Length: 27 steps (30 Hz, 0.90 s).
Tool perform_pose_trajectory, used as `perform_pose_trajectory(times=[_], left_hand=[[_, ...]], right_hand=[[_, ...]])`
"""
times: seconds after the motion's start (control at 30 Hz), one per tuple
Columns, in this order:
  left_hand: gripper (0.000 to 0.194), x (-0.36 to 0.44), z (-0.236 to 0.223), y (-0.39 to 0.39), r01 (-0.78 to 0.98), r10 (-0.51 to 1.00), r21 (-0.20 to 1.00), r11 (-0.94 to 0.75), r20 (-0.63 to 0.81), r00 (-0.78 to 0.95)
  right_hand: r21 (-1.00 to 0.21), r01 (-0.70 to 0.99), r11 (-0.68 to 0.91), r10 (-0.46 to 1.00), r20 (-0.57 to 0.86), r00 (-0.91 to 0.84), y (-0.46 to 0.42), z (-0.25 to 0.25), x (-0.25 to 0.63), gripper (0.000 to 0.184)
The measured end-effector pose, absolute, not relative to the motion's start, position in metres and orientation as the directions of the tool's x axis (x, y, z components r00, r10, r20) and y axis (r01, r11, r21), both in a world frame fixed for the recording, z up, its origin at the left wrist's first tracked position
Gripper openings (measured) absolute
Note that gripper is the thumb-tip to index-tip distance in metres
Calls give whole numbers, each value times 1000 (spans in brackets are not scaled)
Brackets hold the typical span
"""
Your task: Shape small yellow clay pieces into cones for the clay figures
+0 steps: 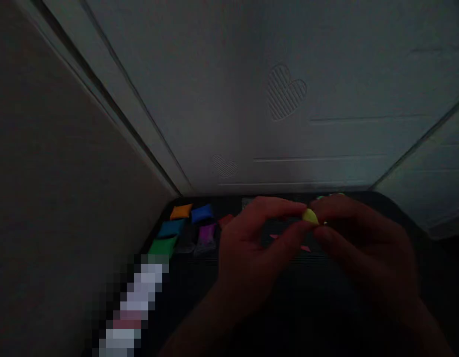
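Observation:
Between the fingertips of both hands is a small lump of yellow modelling clay point(310, 216). My left hand point(253, 243) pinches it from the left with thumb and forefinger. From the right, my right hand point(366, 243) presses thumb and forefinger against the same lump. A tiny yellow bit point(325, 223) shows at the right fingertips. Below the hands, flat pinkish pieces point(305, 248) lie on the dark ridged surface point(289, 297), partly hidden by the left thumb.
Small soft packets lie at the left: orange point(181, 211), blue point(202, 213), teal point(171, 228), green point(163, 246), purple point(206, 235) and black point(186, 239). A pixelated strip point(136, 302) runs along the left edge. A white panel point(229, 99) with embossed hearts rises behind.

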State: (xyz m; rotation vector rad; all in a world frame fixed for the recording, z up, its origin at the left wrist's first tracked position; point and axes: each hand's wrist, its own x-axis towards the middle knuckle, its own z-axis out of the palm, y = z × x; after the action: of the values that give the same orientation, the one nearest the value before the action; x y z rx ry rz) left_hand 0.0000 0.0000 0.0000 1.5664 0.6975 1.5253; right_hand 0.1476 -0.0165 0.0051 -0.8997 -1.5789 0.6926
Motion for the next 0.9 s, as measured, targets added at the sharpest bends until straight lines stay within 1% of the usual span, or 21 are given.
perform_pose_trajectory(times=[0.1, 0.17, 0.33, 0.43, 0.53, 0.63, 0.73, 0.8, 0.9], left_hand=[[27, 0, -1, -1, -173, 836, 833, -526, 543, 77], [26, 0, -1, 0, -222, 846, 838, -498, 525, 86], [20, 0, -3, 5, -390, 871, 849, -356, 453, 191], [17, 0, -3, 7, -455, 865, 842, -290, 434, 251], [12, 0, -3, 9, -489, 860, 838, -243, 420, 291], [14, 2, -3, 9, -509, 859, 831, -222, 414, 301], [17, 3, -3, 8, -494, 856, 813, -309, 464, 229], [18, 3, -3, 8, -437, 835, 801, -410, 522, 173], [19, 2, -4, 7, -344, 797, 785, -515, 586, 144]], right_hand=[[-837, 169, 521, 853, 519, -60, -17, 4, 148, 8], [-851, 134, 507, 862, 504, -62, -17, 4, 148, 9], [-885, -10, 465, 881, 463, -97, -16, 2, 149, 13], [-898, -85, 432, 889, 440, -124, -17, 0, 149, 14], [-902, -118, 415, 892, 429, -145, -17, -1, 150, 14], [-901, -107, 420, 892, 432, -136, -17, -1, 149, 17], [-896, -82, 437, 889, 444, -116, -17, -1, 149, 17], [-894, -66, 443, 888, 448, -106, -17, 0, 148, 16], [-888, -51, 456, 884, 459, -92, -17, -1, 149, 15]])
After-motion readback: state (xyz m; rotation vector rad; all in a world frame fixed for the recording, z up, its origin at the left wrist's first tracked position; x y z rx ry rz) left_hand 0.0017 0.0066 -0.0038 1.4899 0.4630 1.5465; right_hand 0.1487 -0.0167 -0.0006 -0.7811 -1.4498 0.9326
